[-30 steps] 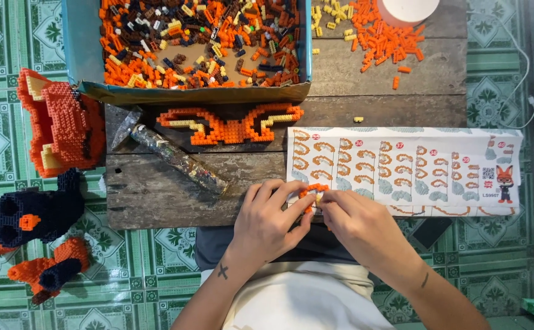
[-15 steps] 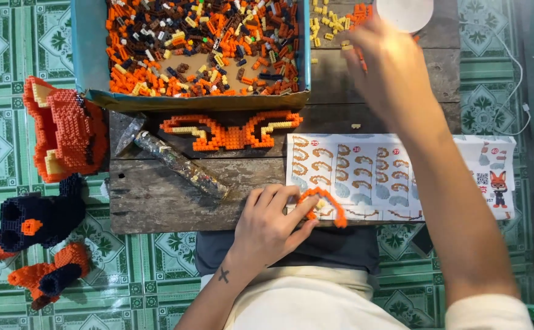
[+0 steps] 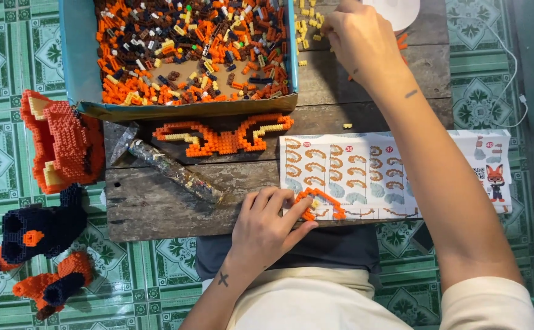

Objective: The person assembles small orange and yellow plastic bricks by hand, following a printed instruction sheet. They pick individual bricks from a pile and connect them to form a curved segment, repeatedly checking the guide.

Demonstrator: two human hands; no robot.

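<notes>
Head view
Your left hand (image 3: pixel 271 227): your fingers pinch a curved orange brick piece (image 3: pixel 320 202), which rests on the instruction sheet (image 3: pixel 364 174) at the near edge of the wooden board (image 3: pixel 169 211).
Your right hand (image 3: pixel 361 40): stretched far out, fingers curled down over loose yellow bricks (image 3: pixel 308 19); you cannot tell if it holds one.
Just left of that hand: a blue box of mixed bricks (image 3: pixel 190 52).
Between your hands: an orange wing-shaped build (image 3: pixel 224 135).

Board (image 3: pixel 175 214): weathered wood, rough, matt, grain and cracks showing
Box (image 3: pixel 74 55): cardboard, blue outer wall, raw brown floor inside; lower edge frayed
Bricks (image 3: pixel 181 43): small hard plastic, slight sheen (orange, brown, yellow)
Curved piece (image 3: pixel 322 201): same studded plastic, orange
Instruction sheet (image 3: pixel 364 165): printed paper, smooth, faintly glossy
Hammer (image 3: pixel 163 168): dull metal head; handle paint-speckled
Floor (image 3: pixel 10 159): patterned tile, smooth
</notes>
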